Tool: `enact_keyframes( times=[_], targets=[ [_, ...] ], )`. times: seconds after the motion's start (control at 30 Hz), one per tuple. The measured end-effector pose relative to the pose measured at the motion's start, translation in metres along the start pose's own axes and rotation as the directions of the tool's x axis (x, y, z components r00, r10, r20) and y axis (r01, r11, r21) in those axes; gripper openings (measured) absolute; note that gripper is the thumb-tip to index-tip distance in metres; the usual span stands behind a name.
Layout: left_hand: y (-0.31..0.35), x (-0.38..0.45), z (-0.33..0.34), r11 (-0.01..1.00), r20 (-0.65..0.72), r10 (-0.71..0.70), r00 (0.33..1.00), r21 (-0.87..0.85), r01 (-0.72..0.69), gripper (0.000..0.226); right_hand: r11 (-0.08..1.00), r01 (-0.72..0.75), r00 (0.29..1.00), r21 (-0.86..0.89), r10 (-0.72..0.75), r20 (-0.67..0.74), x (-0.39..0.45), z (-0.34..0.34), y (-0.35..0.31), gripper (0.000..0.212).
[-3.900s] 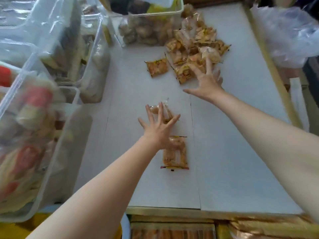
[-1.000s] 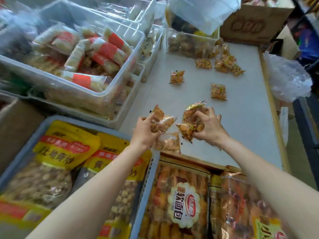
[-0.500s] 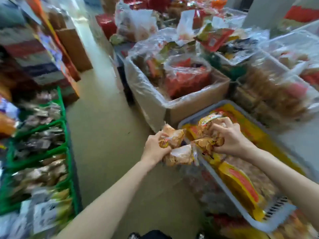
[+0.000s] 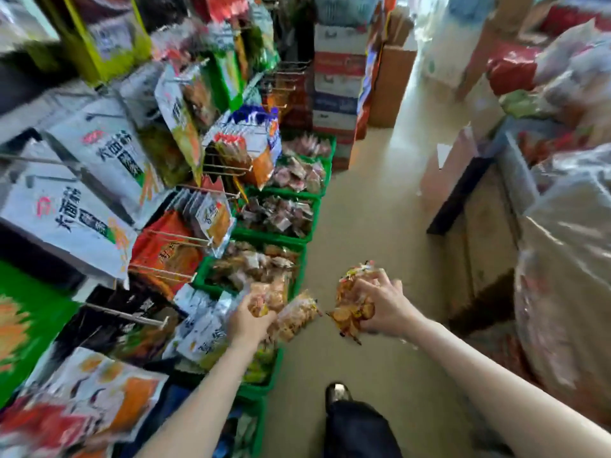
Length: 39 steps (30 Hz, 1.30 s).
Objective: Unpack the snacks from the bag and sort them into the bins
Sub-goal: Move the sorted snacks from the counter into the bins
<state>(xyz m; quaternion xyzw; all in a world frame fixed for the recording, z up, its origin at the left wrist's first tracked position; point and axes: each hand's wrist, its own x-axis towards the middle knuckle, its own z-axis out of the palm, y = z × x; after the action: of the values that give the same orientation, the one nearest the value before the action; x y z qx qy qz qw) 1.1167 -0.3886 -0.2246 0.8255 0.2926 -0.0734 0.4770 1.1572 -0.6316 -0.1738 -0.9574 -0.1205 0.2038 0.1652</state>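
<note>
Head view: we see a person standing in a shop aisle, both hands full of small snack packets. The left hand (image 4: pixel 246 320) has its fingers curled round a bunch of clear-wrapped snack packets (image 4: pixel 284 309), one of which sticks out to the right past the fist. The right hand (image 4: pixel 380 307) grips a second clutch of orange packets (image 4: pixel 350 307), fingers closed tight over the top. Both loads hang above the floor (image 4: pixel 363 209), just beside a row of green bins (image 4: pixel 297 241) filled with similar small wrapped goods.

We judge these packets light, crinkly and slippery, their contents brittle enough to crush under a hard squeeze; gathered by the bunch, a stray one could slide free, so a hold across the packets' middles, not the sealed edges, looks safest.

Writing on the held packets is too blurred to read. On the hanging white bags (image 4: pixel 99 160) at left, large dark Chinese characters show, seemingly beginning with 大面筋, beside a small red logo. A dark shoe (image 4: pixel 337 393) and trouser leg show below
</note>
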Motion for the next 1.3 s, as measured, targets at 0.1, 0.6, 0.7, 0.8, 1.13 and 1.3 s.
enact_keyframes(
  times=[0.1, 0.6, 0.7, 0.8, 1.13, 1.3],
  targets=[
    [-0.027, 0.067, 0.004, 0.995, -0.074, -0.099, 0.992, -0.03, 0.097, 0.049, 1.0, 0.012, 0.993, 0.006, -0.012, 0.114, 0.083, 0.041, -0.016, 0.057],
    [-0.106, 0.444, 0.069, 0.903, -0.043, -0.024, 0.999, 0.428, 0.04, 0.071, 0.962, 0.204, 0.952, -0.182, -0.152, 0.266, 0.496, 0.243, -0.018, 0.08],
    [-0.113, 0.464, 0.067, 0.898, 0.097, -0.075, 0.993, 0.44, 0.025, 0.089, 0.96, 0.267, 0.913, -0.084, -0.224, 0.342, 0.52, 0.262, -0.018, 0.082],
    [-0.106, 0.454, 0.072, 0.883, 0.133, -0.168, 0.977, 0.462, 0.089, 0.083, 0.987, 0.159, 0.888, -0.02, -0.134, 0.44, 0.512, 0.258, -0.007, 0.065],
    [-0.007, 0.314, 0.076, 0.678, 0.293, -0.009, 0.956, 0.704, -0.21, 0.055, 0.99, -0.131, 0.958, 0.051, 0.113, 0.265, 0.395, 0.126, 0.028, 0.056],
    [0.043, 0.156, 0.094, 0.382, 0.522, 0.188, 0.832, 0.742, -0.551, 0.051, 0.987, -0.156, 0.987, 0.039, 0.155, 0.036, 0.24, 0.022, 0.068, 0.058]
  ],
)
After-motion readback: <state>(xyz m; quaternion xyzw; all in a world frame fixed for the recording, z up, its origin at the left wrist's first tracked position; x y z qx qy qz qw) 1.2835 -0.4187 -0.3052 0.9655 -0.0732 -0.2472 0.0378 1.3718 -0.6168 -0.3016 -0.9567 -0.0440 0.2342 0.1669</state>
